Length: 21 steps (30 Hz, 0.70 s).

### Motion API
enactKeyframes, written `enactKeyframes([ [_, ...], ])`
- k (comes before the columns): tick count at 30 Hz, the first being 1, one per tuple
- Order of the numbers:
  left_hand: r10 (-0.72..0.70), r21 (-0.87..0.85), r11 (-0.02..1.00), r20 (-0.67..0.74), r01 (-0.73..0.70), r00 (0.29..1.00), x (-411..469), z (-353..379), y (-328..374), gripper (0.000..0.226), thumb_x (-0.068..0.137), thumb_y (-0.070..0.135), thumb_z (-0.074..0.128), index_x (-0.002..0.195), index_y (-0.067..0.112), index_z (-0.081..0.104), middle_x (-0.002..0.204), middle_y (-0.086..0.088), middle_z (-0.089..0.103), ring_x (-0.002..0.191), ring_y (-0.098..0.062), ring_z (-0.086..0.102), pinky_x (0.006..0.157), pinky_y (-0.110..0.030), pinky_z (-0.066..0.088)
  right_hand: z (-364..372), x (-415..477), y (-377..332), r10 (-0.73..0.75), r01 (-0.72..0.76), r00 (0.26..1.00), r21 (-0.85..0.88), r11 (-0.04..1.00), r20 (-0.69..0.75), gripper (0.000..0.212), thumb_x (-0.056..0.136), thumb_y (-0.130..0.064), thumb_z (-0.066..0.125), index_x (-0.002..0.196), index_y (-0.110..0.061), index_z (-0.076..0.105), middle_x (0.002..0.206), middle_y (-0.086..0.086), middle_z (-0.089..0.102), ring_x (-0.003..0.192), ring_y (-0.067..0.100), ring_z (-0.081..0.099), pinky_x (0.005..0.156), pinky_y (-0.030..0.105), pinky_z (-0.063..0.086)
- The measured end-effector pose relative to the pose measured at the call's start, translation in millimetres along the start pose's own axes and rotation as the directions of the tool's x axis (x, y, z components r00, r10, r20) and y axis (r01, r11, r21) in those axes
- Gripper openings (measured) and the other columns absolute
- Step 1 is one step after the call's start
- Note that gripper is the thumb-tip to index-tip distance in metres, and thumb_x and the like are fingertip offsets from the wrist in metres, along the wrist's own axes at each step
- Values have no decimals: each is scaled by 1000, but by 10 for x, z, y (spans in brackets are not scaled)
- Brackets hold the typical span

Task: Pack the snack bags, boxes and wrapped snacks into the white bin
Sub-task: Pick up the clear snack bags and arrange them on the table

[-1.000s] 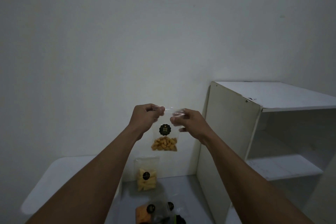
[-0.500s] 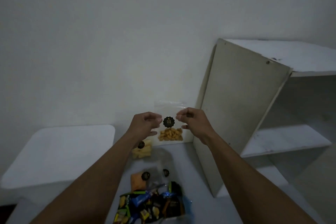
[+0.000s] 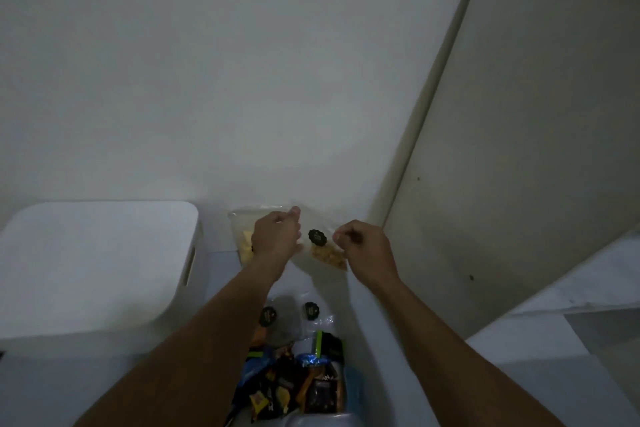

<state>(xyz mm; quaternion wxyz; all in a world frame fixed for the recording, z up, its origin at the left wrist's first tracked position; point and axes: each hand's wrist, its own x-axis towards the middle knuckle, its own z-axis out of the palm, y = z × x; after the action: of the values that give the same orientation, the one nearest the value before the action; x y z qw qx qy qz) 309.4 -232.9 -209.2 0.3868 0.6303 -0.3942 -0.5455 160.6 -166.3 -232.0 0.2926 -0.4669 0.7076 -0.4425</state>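
Fingers of the left hand are curling onto the upper left corner of the clear snack bag. Fingers of the right hand are pinching the opposite upper corner. Both hands are clamping on the bag, though the back of the left hand is hiding its exact contact.

Bag is hanging in the air between the two hands, in front of the wall. Black sticker is facing the camera and orange snacks are sagging at the lower end. Long axis is running top to bottom but tilting, with the filled end swinging toward the right hand.

Key relation: white bin is sitting well to the left of the bag, handle slot facing it. Left hand is the nearer one. Judgement: the coming move is calling for a leftward carry, with the left hand leading. Bin's top is showing as a flat white face; cannot tell whether it is open.

Not yet packed:
- a second clear bag with yellow snacks, standing behind the left hand
- two more stickered bags, lying nearer the person
- a pile of wrapped snacks, lying nearest the person

White shelf unit is standing to the right
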Motion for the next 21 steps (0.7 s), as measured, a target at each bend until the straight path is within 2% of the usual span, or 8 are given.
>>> enactKeyframes([
  [2,-111,-215,968,100,131,989,-45,8,196,36,88,39,68,90,3,70,82,-10,73,76,-23,70,65,-34,61,0,-12,-60,-92,89,995,-60,994,-38,16,86,-14,66,78,-27,72,76,-11,72,76,5,67,72,27,56],
  [5,-71,-205,972,192,111,979,-98,-25,413,25,87,19,72,98,-3,69,87,-14,74,79,-23,74,68,-35,62,-24,-1,-151,-205,198,977,-101,975,-54,15,88,-11,63,83,-22,72,79,-11,71,76,3,65,72,24,52],
  [8,-45,-178,980,224,86,973,-134,-64,545,18,87,3,66,101,-7,67,90,-17,74,80,-22,75,69,-35,62,-86,6,-238,-233,230,972,-98,968,-28,10,88,-15,64,84,-19,72,79,-10,71,76,2,64,69,22,51],
  [9,-24,-149,987,231,59,973,-163,-82,579,15,86,1,66,98,-7,68,89,-19,74,79,-23,75,69,-35,62,-108,-7,-277,-224,223,975,-73,972,1,8,87,-24,67,83,-20,71,78,-9,71,74,3,64,67,22,50],
  [12,78,10,996,285,-85,955,-287,-112,650,10,84,-2,68,91,-9,71,87,-26,73,71,-26,74,66,-33,62,-167,-62,-445,-87,78,991,93,993,98,42,75,-63,66,80,-21,66,78,1,69,74,16,67,67,32,55],
  [13,98,61,990,312,-123,945,-332,-121,661,11,84,-3,68,92,-10,71,87,-28,72,69,-26,72,66,-33,62,-183,-62,-501,-60,43,991,140,989,120,47,77,-66,63,80,-19,64,81,5,69,78,22,68,70,37,57],
  [17,112,112,980,387,-167,915,-402,-171,666,15,88,-4,65,99,-14,67,85,-23,68,68,-23,67,71,-35,62,-244,-41,-647,-46,11,971,149,989,233,12,91,-19,61,84,-11,66,79,8,69,75,20,66,70,41,58],
  [21,115,133,973,416,-186,902,-450,-259,689,11,89,-2,64,97,-8,68,83,-18,67,67,-21,66,68,-31,62,-263,-72,-706,-46,-14,954,197,980,296,17,92,-4,58,78,-10,66,74,7,67,70,18,64,63,32,55],
])
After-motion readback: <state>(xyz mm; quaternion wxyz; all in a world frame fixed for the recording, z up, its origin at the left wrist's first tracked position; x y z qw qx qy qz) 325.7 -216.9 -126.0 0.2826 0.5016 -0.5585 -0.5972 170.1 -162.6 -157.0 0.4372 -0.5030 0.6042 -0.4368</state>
